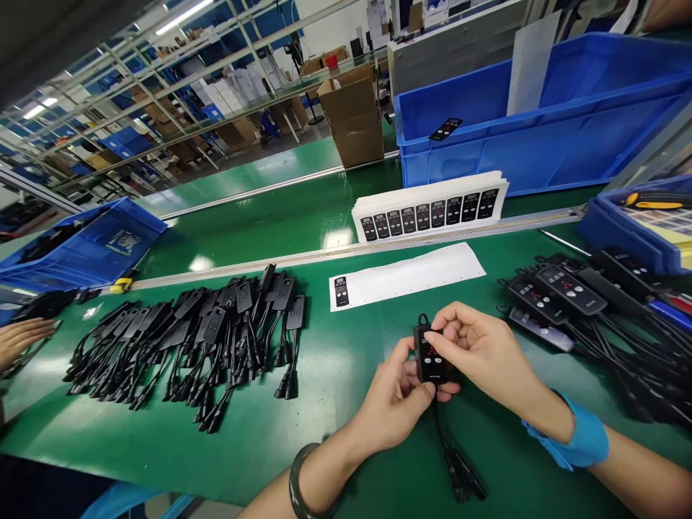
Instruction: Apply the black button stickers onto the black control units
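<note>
My left hand (397,396) is closed around a small black controller box (431,366) with a hanging loop at its top and cables (459,468) trailing below. On its front lies a black label with red marks and light buttons. My right hand (481,353) presses thumb and fingers against the label's upper part; whether it pinches an edge is hidden. Behind the hands lies a white backing sheet (411,280) with one black label (341,291) left at its left end. Labelled controllers (570,288) are heaped at the right, and several unlabelled ones (210,324) are piled at the left.
A stack of label sheets (432,213) leans by the metal rail. Beyond it stand a large blue bin (540,144) and a cardboard box (354,122). Another blue bin (124,238) is at the left, near another person's hand (24,339). A tool tray (621,231) sits at right.
</note>
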The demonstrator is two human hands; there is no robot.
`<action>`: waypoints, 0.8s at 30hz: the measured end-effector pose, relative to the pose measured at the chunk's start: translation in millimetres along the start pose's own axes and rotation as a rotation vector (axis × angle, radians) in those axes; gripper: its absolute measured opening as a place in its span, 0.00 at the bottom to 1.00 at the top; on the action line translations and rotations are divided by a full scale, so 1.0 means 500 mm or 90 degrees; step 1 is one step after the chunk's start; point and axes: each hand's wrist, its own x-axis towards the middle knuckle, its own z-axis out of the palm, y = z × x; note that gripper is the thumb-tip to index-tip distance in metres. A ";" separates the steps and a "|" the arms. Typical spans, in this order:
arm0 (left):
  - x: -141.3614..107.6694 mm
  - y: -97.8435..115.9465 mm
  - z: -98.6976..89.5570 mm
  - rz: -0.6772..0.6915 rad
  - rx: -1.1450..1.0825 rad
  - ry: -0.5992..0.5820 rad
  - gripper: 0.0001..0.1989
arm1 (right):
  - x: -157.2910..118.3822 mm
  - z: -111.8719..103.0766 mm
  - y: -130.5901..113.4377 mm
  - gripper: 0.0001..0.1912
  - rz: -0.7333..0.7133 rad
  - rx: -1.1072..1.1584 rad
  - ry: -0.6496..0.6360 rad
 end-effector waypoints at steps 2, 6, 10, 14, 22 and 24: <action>0.002 -0.001 -0.002 -0.008 -0.033 0.006 0.21 | 0.005 -0.002 0.006 0.10 0.013 -0.013 -0.003; 0.009 -0.003 -0.011 -0.022 -0.104 0.000 0.19 | 0.016 0.000 0.021 0.14 0.013 -0.022 -0.030; 0.017 -0.007 -0.020 -0.011 -0.153 0.031 0.17 | 0.016 0.013 0.035 0.16 -0.054 -0.042 -0.092; 0.021 -0.008 -0.025 0.009 -0.138 0.077 0.17 | 0.006 0.025 0.040 0.28 -0.043 -0.041 -0.193; 0.016 -0.002 -0.019 0.013 -0.111 0.106 0.17 | 0.001 0.017 0.018 0.51 0.002 0.015 -0.332; 0.014 -0.003 -0.018 0.015 -0.100 0.108 0.18 | 0.002 0.014 0.016 0.37 0.009 0.058 -0.340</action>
